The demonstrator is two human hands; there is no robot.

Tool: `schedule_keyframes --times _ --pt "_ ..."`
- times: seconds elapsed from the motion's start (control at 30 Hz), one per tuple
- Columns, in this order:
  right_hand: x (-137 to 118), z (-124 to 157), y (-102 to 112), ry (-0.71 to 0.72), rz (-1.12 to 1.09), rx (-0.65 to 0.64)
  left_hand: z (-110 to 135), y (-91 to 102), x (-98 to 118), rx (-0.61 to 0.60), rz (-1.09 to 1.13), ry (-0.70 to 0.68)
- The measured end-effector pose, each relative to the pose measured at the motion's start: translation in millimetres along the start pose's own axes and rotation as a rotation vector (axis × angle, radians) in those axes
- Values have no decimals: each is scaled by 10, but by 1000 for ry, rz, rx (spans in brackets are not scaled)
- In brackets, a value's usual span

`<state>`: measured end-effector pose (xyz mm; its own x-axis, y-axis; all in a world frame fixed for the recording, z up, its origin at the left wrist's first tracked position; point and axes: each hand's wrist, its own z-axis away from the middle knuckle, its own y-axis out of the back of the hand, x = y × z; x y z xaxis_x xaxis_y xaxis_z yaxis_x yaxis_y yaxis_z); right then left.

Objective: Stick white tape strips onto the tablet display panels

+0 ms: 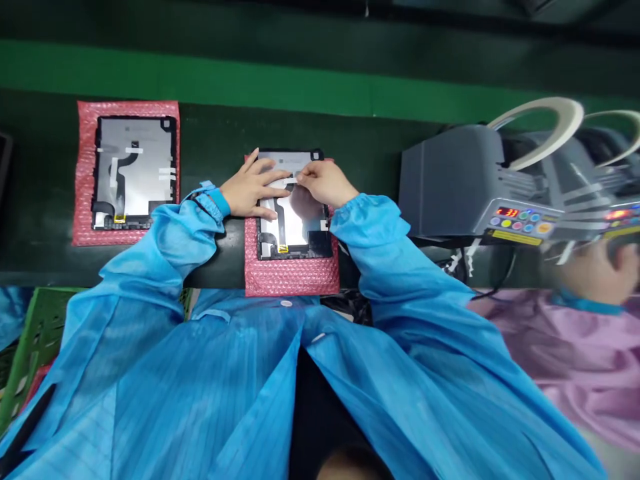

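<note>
A tablet screen panel [300, 230], its silvery back facing up, lies on pink bubble wrap [293, 279] in front of me. My left hand [257, 187] rests on the panel's left part with its fingers spread. At the upper middle of the panel, a small strip of white tape [291, 181] lies near the dark flex cable [281, 223]. My right hand [325, 183] pinches at this strip's right end, thumb and forefinger together. Yellow tape [283, 249] marks the cable's lower end.
To the left, a second panel [143, 173] with white tape strips lies on pink bubble wrap [84, 180]. Grey tape dispensers [445, 180] with lit displays stand on the right. A co-worker's blurred hand [595, 270] is beside them. A green crate [37, 340] sits low at left.
</note>
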<state>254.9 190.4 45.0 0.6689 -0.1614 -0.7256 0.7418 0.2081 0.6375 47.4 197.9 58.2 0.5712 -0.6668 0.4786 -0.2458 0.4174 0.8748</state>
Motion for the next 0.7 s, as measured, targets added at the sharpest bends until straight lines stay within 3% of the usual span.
schedule_keyframes --times 0.33,0.53,0.7 --pt "-282 99 45 -64 471 -68 3 -130 -153 23 -81 -137" --pt "-418 153 24 -46 588 -104 14 -194 -209 92 -128 -193" --pt "-428 270 89 -142 634 -24 12 -184 -217 77 -184 -165"
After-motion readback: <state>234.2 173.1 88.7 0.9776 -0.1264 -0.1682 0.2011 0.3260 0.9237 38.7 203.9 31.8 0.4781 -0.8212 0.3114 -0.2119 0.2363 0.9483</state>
